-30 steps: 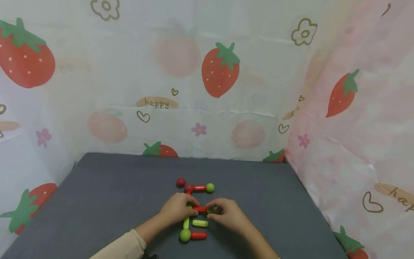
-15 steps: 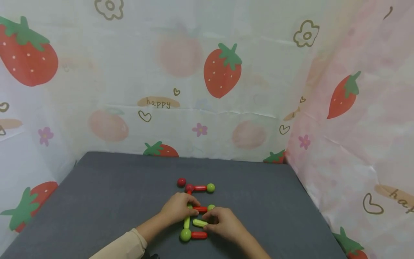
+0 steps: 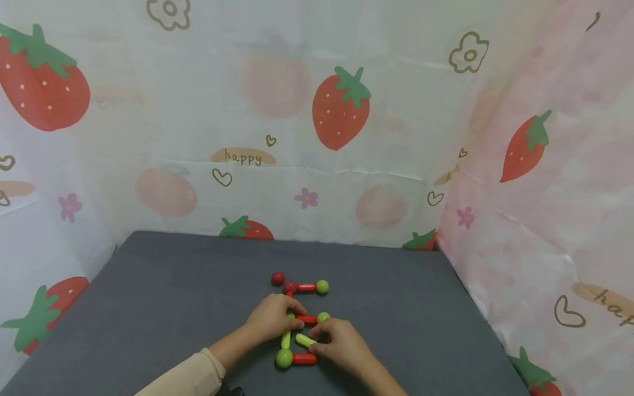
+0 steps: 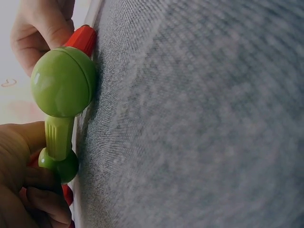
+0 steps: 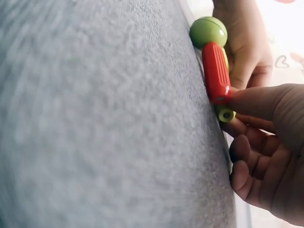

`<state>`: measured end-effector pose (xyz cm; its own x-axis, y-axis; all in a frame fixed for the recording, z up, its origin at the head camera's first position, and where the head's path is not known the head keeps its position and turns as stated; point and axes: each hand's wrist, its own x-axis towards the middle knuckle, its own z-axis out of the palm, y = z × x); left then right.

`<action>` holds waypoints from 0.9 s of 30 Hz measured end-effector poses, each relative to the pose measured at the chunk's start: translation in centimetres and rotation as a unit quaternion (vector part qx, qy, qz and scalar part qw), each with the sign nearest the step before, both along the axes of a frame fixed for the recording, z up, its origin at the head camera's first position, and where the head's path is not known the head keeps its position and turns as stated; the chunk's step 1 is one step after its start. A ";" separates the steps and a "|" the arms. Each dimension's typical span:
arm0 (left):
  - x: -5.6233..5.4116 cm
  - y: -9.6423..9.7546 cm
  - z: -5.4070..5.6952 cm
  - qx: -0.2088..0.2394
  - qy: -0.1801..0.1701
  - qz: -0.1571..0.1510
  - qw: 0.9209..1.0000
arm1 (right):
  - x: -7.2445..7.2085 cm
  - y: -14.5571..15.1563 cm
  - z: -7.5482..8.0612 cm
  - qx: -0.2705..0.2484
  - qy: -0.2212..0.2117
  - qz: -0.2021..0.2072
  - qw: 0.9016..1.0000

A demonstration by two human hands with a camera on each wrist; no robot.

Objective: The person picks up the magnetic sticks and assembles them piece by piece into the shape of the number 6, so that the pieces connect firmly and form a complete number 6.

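Observation:
A toy frame of rods and balls lies on the dark table. My left hand (image 3: 273, 319) grips it at the middle joint, finger and thumb on either side of the middle red rod (image 3: 309, 319) beside a green ball (image 4: 61, 167). My right hand (image 3: 343, 342) pinches the right end of a loose yellow-green rod (image 3: 304, 340), which lies tilted between the middle and the lower red rod (image 3: 304, 359). In the right wrist view the lower rod (image 5: 216, 71) partly hides the loose one, whose holed end (image 5: 227, 115) shows by my fingers.
A large green ball (image 3: 284, 358) forms the near corner of the frame. At the far end are a red ball (image 3: 289, 287), a rod and a green ball (image 3: 322, 286). One separate red ball (image 3: 278, 278) sits just beyond. Printed cloth walls (image 3: 337, 181) surround the table (image 3: 396, 297).
My right hand has left the green ball on the middle rod and come nearer to me, to the loose yellow-green rod. That rod has turned slightly. My left hand stays in place.

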<state>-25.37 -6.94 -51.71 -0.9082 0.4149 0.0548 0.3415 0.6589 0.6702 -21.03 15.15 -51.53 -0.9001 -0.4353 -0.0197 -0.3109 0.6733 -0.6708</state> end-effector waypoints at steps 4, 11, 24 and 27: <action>-0.1 0.0 0.1 0.002 0.002 -0.002 1.000 | 0.1 -0.2 0.0 0.007 0.019 -0.011 1.000; 0.0 0.1 -0.1 0.000 -0.001 0.001 1.000 | 0.4 -0.4 -0.1 0.014 0.022 -0.030 0.999; -0.3 0.2 -0.2 -0.011 0.004 0.001 1.000 | 1.0 2.2 1.2 -0.065 -0.019 -0.093 0.993; -0.1 0.2 -0.1 -0.011 0.009 0.000 1.000 | 1.3 2.8 1.0 -0.062 -0.015 -0.104 0.993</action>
